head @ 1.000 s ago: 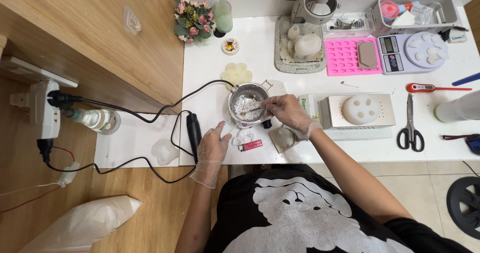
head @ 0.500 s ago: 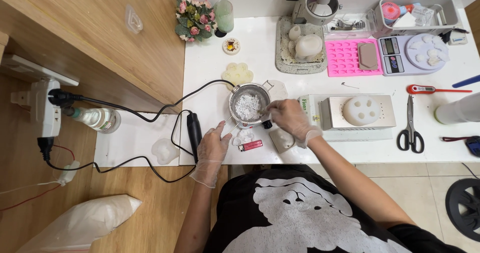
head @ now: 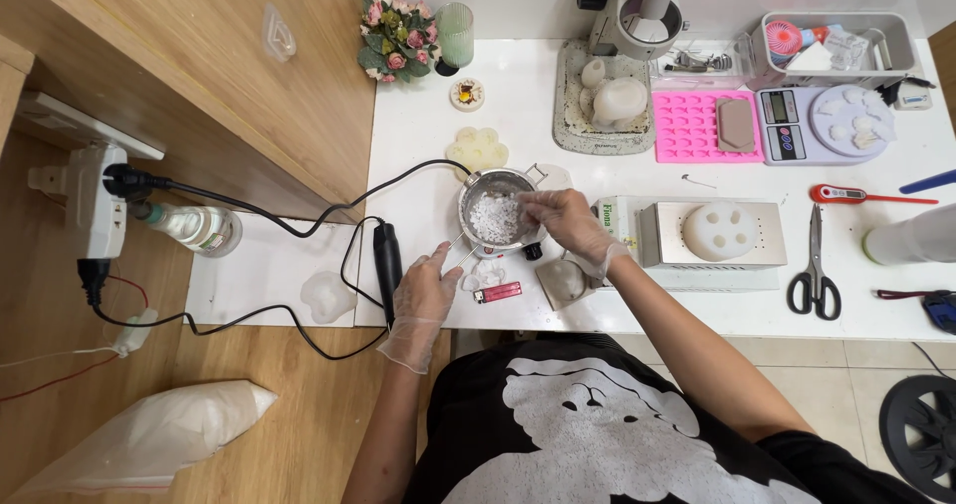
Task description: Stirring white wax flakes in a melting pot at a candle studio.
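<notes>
A small metal pot (head: 469,193) filled with white wax flakes (head: 494,219) stands on the white table (head: 418,145) in front of me. My right hand (head: 563,221), in a clear glove, reaches over the pot's right rim. Its fingers are pinched on a thin stirring tool that I can hardly make out. My left hand (head: 422,291), also gloved, lies at the table's front edge with its fingertips on the end of the pot's thin wire handle (head: 457,249). A red lighter (head: 501,291) and white wax pieces lie between my hands.
A black corded tool (head: 386,260) lies left of my left hand, its cable running to a power strip (head: 95,205). A white mould (head: 719,230) sits on a metal box to the right, then scissors (head: 817,265), a red thermometer (head: 856,197), a pink mould (head: 692,126) and a scale (head: 822,126).
My right hand drew back toward me from the pot, then returned over its right rim. The spoon seen in the flakes a second ago no longer shows. My left hand stayed put.
</notes>
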